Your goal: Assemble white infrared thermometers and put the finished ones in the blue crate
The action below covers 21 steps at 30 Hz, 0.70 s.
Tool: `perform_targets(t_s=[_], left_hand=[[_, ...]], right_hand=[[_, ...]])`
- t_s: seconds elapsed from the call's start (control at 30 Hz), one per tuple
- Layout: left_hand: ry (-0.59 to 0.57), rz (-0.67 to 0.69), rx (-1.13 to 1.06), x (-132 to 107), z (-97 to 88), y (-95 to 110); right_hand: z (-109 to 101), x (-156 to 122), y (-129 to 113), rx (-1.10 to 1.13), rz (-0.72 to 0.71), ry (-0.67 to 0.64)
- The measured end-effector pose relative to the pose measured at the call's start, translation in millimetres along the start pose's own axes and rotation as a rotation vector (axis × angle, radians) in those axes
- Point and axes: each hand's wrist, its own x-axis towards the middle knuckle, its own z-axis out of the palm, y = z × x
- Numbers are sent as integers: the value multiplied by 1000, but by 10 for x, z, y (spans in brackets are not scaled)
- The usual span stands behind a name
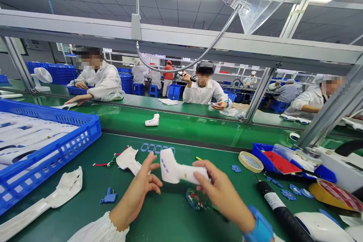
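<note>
My right hand (pixel 219 189) is closed on the grip end of a white thermometer-gun shell (pixel 177 170), held just above the green bench. My left hand (pixel 140 189) hovers beside the shell's head with fingers spread apart, holding nothing. Under the shell lies a small green circuit board (pixel 194 198). Another white shell half (pixel 129 159) lies just beyond my left hand, next to a red wire (pixel 109 162). A small blue plastic part (pixel 109 196) sits to the left.
A blue crate (pixel 70 147) of white shells stands at the left, a long white shell piece (pixel 56 193) before it. A tape roll (pixel 251 162), blue tray (pixel 283 162) and black electric screwdriver (pixel 279 208) lie right. A white gun (pixel 152 121) rides the belt; several co-workers sit opposite.
</note>
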Motion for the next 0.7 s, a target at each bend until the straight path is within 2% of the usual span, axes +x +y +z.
perform_targets(t_s=[0.07,0.17,0.3,0.53,0.7], left_hand=[[156,132,102,63,-76,-3],[260,240,115,146,-173,-16],[274,227,95,159,-200,-6],[280,238,91,172,-195,-23],[287,254,90,216,-217,-65]], right_hand=[[-110,159,35,176,77,-5],[-179,341,136,258,130,-44],[-118,423,227,234,165,-96],[39,505,288,257,190,-99],[29,523,204,362,177,-88]])
